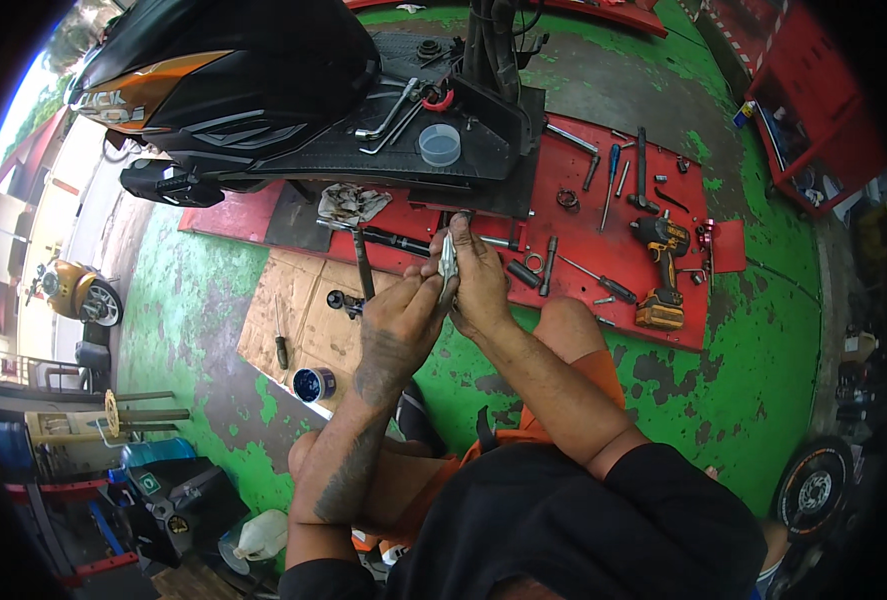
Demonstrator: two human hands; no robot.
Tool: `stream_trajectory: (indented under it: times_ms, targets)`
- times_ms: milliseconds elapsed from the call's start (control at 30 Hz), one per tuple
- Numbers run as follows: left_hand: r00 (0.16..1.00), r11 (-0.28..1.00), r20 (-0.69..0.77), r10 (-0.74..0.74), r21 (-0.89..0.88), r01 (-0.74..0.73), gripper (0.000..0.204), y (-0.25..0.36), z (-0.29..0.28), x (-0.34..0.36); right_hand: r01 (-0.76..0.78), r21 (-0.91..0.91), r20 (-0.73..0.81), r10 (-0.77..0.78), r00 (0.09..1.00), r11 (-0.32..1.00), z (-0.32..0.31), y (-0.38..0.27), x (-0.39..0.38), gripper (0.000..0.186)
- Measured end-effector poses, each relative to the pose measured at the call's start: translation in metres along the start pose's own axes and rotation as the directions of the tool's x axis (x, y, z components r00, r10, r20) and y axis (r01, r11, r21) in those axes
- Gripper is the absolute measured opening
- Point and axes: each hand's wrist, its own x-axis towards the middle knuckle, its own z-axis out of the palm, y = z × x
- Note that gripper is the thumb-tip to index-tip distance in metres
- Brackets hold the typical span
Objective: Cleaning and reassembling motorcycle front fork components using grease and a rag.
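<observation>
Left hand and right hand close together over the near edge of the red bench, fingers curled in a shared grip, right thumb extended, bare forearms converging toward the bench.

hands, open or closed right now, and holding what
Left hand: closed, holding a silvery part.
Right hand: closed on the same silvery part.

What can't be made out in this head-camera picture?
Silvery part: head view, its full shape is hidden by the left hand and right hand.
Scooter: head view, cut off by the top edge.
Dark items near the right rim: head view, too small and shadowed to identify.
</observation>
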Motion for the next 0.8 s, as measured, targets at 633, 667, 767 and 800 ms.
stream_trajectory:
  times_ms: [633, 667, 767, 800]
  targets:
    - [0.945, 0.993, 0.309, -0.110, 0.064, 0.095, 0.074, -0.003, 0.018, -0.006, -0.162, -0.098, -0.048, 0.158, 0.986, 0.982, -0.030, 0.030, 0.018, 0.026]
    - [0.903, 0.965, 0.375, -0.212, -0.066, 0.254, 0.066, -0.004, 0.015, -0.008, -0.161, -0.098, -0.048, 0.157, 0.986, 0.982, -0.029, 0.028, 0.018, 0.026]
    - [0.868, 0.998, 0.493, 0.056, -0.022, -0.052, 0.057, -0.005, -0.001, 0.000, -0.287, -0.006, -0.060, 0.286, 0.956, 0.958, -0.036, 0.020, 0.020, 0.024]
    - [0.837, 0.997, 0.543, 0.063, 0.008, -0.081, 0.044, -0.003, -0.008, 0.004, -0.312, 0.049, -0.055, 0.314, 0.948, 0.949, -0.045, 0.019, 0.022, 0.025]
